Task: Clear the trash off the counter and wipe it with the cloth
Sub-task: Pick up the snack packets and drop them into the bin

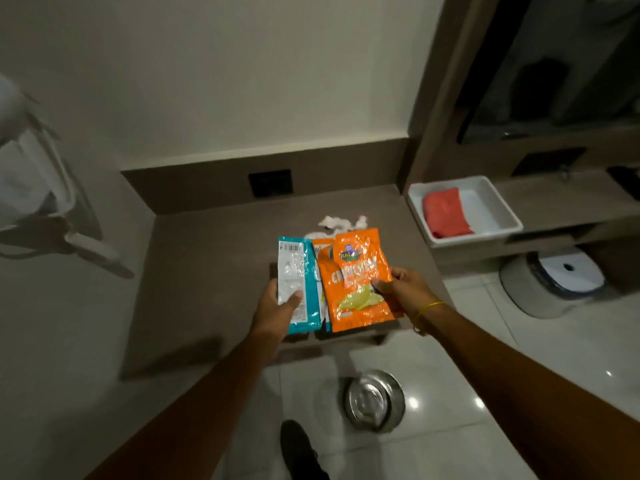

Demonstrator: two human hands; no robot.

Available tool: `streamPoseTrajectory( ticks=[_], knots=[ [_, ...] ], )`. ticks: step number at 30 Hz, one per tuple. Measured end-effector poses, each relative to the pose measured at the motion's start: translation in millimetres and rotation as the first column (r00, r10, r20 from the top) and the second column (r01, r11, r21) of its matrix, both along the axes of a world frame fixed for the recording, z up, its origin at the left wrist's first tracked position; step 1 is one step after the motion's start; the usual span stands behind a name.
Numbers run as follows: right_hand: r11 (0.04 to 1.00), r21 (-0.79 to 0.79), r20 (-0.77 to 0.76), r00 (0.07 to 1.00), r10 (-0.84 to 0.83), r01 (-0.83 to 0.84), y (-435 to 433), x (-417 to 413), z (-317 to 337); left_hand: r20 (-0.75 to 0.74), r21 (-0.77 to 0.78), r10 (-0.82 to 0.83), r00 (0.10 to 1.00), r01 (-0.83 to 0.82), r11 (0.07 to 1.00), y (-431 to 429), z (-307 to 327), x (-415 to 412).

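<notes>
The person is standing at a brown counter [194,258] and holding snack wrappers above its near edge with both hands. The left hand [273,306] is gripping a teal wrapper [298,282] at its lower left part: the thumb is pressing on the wrapper's face, while the other fingers are lying hidden behind it, so the wrapper is sitting pinched between thumb and fingers. The right hand [398,285] is closing on an orange wrapper [360,282] at its right edge, the thumb lying across the printed front and the remaining fingers curling behind the packet. A yellow band [424,311] is circling the right wrist. Between the two packets, a third orange-and-white wrapper [321,258] is showing partly; which hand is holding it cannot be told. Behind the wrappers, farther back on the counter, crumpled white paper [341,223] is lying on the surface, well apart from both hands. To the right, on a lower shelf, a white tray [485,206] is holding a folded red cloth [445,213], which is resting against the tray's left side, untouched by either hand. On the tiled floor below the arms, a steel bowl [375,400] is sitting, and a white step bin [554,278] is standing farther right under the shelf.
</notes>
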State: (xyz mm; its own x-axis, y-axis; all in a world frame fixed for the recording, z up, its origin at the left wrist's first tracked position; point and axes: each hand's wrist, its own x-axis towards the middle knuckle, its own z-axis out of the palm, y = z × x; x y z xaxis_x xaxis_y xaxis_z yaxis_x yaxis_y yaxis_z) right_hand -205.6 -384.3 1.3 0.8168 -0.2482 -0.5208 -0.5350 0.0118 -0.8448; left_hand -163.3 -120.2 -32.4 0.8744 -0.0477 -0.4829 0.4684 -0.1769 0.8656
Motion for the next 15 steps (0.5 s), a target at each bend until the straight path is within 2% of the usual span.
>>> streamPoseTrajectory(
  ticks=[3, 7, 11, 15],
  knots=[
    [1.0, 0.01, -0.112, 0.994, -0.019, 0.02, -31, -83, -29, -0.032, -0.068, -0.074, 0.997, 0.071, 0.995, -29, -25, -74],
    [0.997, 0.015, -0.245, 0.966, -0.075, 0.081, -56, -174, -98, -0.116, -0.024, -0.148, 0.982, 0.146, 0.989, -64, -82, -159],
    [0.99, 0.031, -0.368, 0.923, -0.114, 0.135, -63, -230, -211, -0.326, 0.051, -0.129, 0.936, 0.154, 0.987, -94, -192, -211],
    [0.975, 0.02, -0.433, 0.881, -0.191, 0.221, -68, -246, -349, -0.368, 0.184, -0.109, 0.924, 0.187, 0.965, -117, -324, -229]
  ],
)
